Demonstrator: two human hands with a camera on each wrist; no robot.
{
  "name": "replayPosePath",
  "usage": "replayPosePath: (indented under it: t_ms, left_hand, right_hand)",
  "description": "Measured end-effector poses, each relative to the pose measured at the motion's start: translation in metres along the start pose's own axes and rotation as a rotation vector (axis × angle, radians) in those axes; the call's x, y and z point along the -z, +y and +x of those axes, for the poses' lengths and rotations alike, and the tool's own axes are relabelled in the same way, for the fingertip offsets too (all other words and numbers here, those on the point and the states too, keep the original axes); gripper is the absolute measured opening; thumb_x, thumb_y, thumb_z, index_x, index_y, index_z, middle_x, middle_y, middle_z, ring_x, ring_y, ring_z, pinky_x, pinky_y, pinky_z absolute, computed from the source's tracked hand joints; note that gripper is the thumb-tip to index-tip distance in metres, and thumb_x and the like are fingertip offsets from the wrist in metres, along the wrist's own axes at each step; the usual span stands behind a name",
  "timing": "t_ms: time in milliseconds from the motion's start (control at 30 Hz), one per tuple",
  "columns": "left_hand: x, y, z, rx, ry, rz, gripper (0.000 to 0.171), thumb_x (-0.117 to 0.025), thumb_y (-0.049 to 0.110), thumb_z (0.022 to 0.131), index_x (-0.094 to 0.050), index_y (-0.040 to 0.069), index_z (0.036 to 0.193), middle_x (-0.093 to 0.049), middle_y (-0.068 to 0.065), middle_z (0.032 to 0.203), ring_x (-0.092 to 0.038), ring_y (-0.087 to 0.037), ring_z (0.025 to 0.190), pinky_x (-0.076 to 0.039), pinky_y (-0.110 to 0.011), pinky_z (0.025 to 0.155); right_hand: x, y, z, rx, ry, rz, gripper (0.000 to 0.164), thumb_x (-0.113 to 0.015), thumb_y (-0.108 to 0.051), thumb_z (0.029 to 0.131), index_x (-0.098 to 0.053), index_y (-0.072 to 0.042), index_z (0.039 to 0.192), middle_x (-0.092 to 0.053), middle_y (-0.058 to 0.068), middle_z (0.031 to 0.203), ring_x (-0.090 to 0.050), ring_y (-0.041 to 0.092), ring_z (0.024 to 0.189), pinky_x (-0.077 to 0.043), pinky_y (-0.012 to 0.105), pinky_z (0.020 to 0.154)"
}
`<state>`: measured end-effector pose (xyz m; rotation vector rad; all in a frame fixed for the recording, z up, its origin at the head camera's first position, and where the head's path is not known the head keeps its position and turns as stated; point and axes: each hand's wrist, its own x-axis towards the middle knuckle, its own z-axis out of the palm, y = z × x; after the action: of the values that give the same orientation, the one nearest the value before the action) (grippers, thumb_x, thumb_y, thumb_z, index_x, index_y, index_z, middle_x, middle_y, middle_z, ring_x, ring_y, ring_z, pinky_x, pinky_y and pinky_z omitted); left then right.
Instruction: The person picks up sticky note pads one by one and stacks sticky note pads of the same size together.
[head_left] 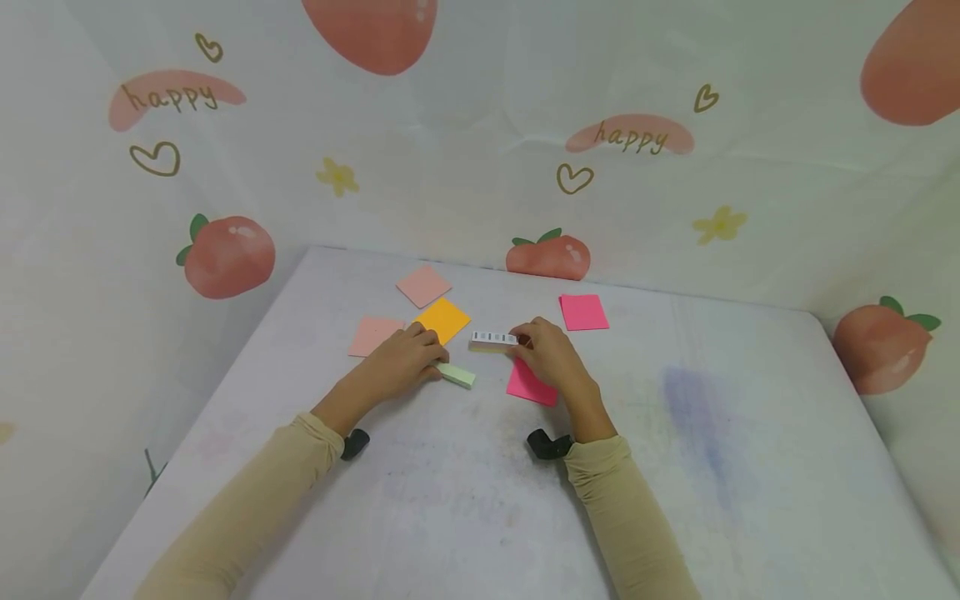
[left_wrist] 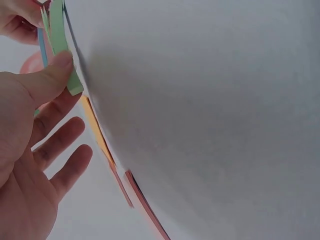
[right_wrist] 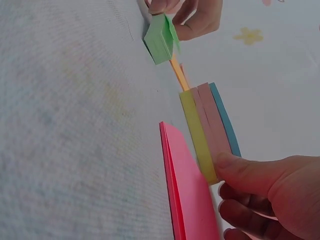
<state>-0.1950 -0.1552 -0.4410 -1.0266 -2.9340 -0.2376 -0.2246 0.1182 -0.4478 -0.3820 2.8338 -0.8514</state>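
Note:
My left hand (head_left: 399, 364) pinches a light green sticky-note pad (head_left: 459, 377) by its left end, between thumb and fingertips. In the left wrist view the other fingers (left_wrist: 65, 142) stay apart from it, and some of the pad's leaves fan out. My right hand (head_left: 552, 357) grips the right end of a sticky-note stack (head_left: 491, 340). Seen from the right wrist, that stack has yellow, pink and blue layers (right_wrist: 210, 120); its top has a white printed face. A bright pink pad (head_left: 531, 385) lies partly hidden beneath the right hand.
Another bright pink pad (head_left: 584, 312) lies at the back right. An orange pad (head_left: 444, 319) and two pale pink pads, one at the back (head_left: 424, 286) and one by the left hand (head_left: 372, 335), lie on the white table (head_left: 465, 500). A patterned cloth (head_left: 450, 167) hangs behind.

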Motion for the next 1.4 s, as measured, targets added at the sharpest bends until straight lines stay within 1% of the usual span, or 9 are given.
replayPosePath:
  t_ms: [167,333,400,667,800,900,1100,1267,1400]
  left_hand:
    - [0.003,0.002,0.002,0.04,-0.013,-0.003,0.023,-0.071,0.026,0.096,-0.071,0.014,0.116,-0.071,-0.002,0.115,-0.054,-0.023,0.106,-0.049,-0.035,0.083]
    - [0.005,0.006,0.006,0.076,-0.017,-0.014,0.024,-0.068,0.025,0.099,-0.068,0.013,0.119,-0.069,-0.003,0.115,-0.055,-0.023,0.109,-0.05,-0.037,0.087]
    - [0.005,0.007,0.007,0.078,-0.002,-0.02,0.024,-0.067,0.024,0.1,-0.068,0.012,0.12,-0.068,-0.004,0.116,-0.055,-0.024,0.109,-0.051,-0.037,0.088]
    - [0.005,0.008,0.015,0.076,0.102,-0.076,0.023,-0.064,0.02,0.101,-0.065,0.007,0.12,-0.065,-0.009,0.117,-0.053,-0.025,0.106,-0.051,-0.036,0.093]
    - [0.006,0.009,0.018,0.098,0.13,-0.124,0.024,-0.06,0.019,0.103,-0.061,0.006,0.124,-0.062,-0.009,0.12,-0.052,-0.026,0.111,-0.05,-0.037,0.097]
    - [0.008,0.011,0.02,0.124,0.154,-0.186,0.025,-0.058,0.019,0.104,-0.059,0.006,0.125,-0.06,-0.008,0.123,-0.051,-0.026,0.114,-0.05,-0.037,0.098]
    - [0.007,0.016,0.029,0.191,0.188,-0.305,0.025,-0.056,0.022,0.105,-0.057,0.009,0.126,-0.059,-0.005,0.123,-0.048,-0.025,0.11,-0.049,-0.038,0.091]
    - [0.004,0.02,0.037,0.247,0.203,-0.367,0.025,-0.056,0.022,0.105,-0.056,0.01,0.128,-0.057,-0.006,0.124,-0.046,-0.025,0.109,-0.047,-0.039,0.09]
    - [0.002,0.024,0.043,0.276,0.231,-0.402,0.025,-0.056,0.02,0.105,-0.056,0.008,0.128,-0.056,-0.008,0.125,-0.046,-0.027,0.109,-0.047,-0.04,0.092]
  right_hand:
    - [-0.001,0.001,0.001,0.0,0.003,-0.002,0.039,-0.077,-0.022,0.092,-0.07,-0.01,0.128,-0.066,0.009,0.111,-0.063,0.022,0.099,-0.055,0.035,0.088]
    - [-0.002,0.002,0.001,0.01,0.007,-0.003,0.039,-0.077,-0.022,0.092,-0.07,-0.009,0.128,-0.066,0.009,0.11,-0.063,0.022,0.099,-0.055,0.035,0.088]
    - [-0.002,0.002,0.001,0.014,0.008,-0.004,0.039,-0.077,-0.022,0.092,-0.07,-0.009,0.128,-0.066,0.009,0.111,-0.063,0.022,0.098,-0.055,0.035,0.088]
    - [-0.002,0.002,0.001,0.015,0.01,-0.011,0.039,-0.077,-0.021,0.092,-0.07,-0.009,0.128,-0.067,0.009,0.113,-0.063,0.022,0.1,-0.055,0.036,0.089]
    - [-0.002,0.003,0.001,0.024,0.017,-0.003,0.038,-0.077,-0.02,0.092,-0.07,-0.009,0.127,-0.067,0.009,0.113,-0.063,0.022,0.1,-0.055,0.036,0.089]
    - [-0.003,0.004,0.001,0.031,0.022,0.002,0.038,-0.077,-0.02,0.091,-0.07,-0.008,0.127,-0.067,0.009,0.112,-0.063,0.022,0.099,-0.056,0.036,0.089]
    - [-0.001,0.005,0.0,0.044,0.025,-0.007,0.037,-0.077,-0.021,0.091,-0.071,-0.009,0.126,-0.067,0.009,0.109,-0.063,0.022,0.098,-0.055,0.035,0.087]
    - [0.0,0.005,0.0,0.043,0.022,-0.002,0.037,-0.077,-0.021,0.092,-0.071,-0.008,0.126,-0.067,0.009,0.109,-0.063,0.022,0.098,-0.055,0.035,0.087]
    - [-0.001,0.005,0.001,0.039,0.011,0.013,0.038,-0.077,-0.022,0.092,-0.071,-0.008,0.126,-0.067,0.009,0.109,-0.063,0.022,0.099,-0.056,0.036,0.087]
